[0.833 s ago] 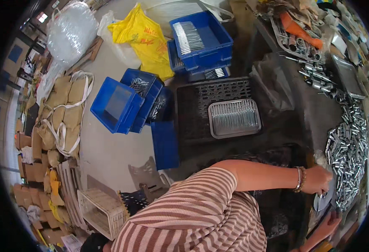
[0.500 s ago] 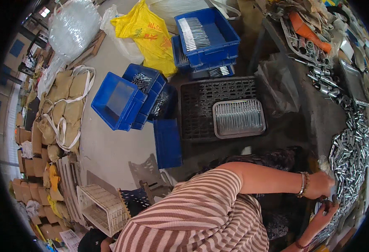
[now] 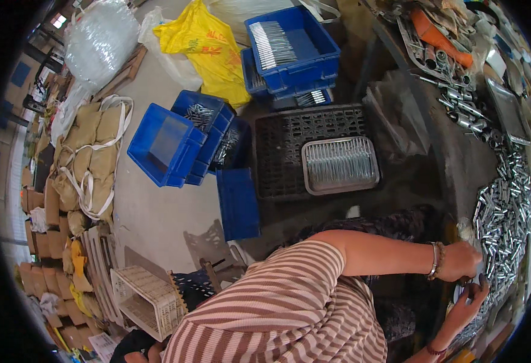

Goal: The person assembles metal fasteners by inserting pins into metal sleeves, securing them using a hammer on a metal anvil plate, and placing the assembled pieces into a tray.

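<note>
Evidently mid-sorting: beside the heap of metal tubes [image 3: 510, 212], the left hand [image 3: 462, 260] and right hand [image 3: 466, 302] are meeting; I cannot tell what they are pinching. Most tubes are lying unsorted.

Small metal tubes [image 3: 507, 209] lay heaped on a dull, rough workbench [image 3: 459, 163] — bright and shiny, silver in finish. A metal tray [image 3: 340, 164] of ribbed, pale steel sat on a matt black plastic crate [image 3: 283, 151] with a lattice surface. Smooth blue plastic bins [image 3: 169, 142] had a slight sheen. A yellow plastic bag [image 3: 208, 48] looked thin and crinkled — glossy in places. Coarse tan cloth sacks [image 3: 90, 157] appeared rough and woven. The person's shirt [image 3: 283, 314] was soft striped cloth, and a beaded bracelet [image 3: 435, 260] circled the wrist.
</note>
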Demonstrator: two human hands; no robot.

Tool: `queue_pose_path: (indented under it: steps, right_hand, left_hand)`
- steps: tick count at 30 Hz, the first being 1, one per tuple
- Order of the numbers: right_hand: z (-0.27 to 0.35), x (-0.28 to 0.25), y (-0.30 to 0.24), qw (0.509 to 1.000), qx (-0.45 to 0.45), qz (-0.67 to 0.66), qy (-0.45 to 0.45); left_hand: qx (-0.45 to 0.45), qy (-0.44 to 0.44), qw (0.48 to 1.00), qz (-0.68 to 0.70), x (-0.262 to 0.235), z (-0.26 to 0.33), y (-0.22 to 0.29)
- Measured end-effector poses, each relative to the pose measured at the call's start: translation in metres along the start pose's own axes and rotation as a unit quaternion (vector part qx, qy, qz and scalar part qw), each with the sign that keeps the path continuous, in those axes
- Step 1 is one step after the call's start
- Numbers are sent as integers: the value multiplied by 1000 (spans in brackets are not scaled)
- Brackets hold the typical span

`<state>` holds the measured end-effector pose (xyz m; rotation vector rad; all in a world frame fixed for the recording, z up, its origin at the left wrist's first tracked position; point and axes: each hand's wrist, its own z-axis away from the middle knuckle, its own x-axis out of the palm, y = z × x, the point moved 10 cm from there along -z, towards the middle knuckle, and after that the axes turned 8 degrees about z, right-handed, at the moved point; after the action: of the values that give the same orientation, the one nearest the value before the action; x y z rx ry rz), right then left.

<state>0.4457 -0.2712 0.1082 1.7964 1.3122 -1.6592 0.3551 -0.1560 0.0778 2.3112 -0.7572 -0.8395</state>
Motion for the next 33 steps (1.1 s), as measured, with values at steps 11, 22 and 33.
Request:
queue_pose_path:
  steps: [11, 22, 33]
  right_hand:
    - [26, -19, -84, 981, -146, 100, 81]
    - [39, -31, -79, 975, -135, 39, 170]
    - [39, -32, -75, 971, -138, 12, 196]
  left_hand:
    - [-48, -79, 995, 28, -32, 8, 23]
    - [-53, -120, 991, 3, -35, -6, 38]
    - [-54, -120, 991, 1, -35, -11, 39]
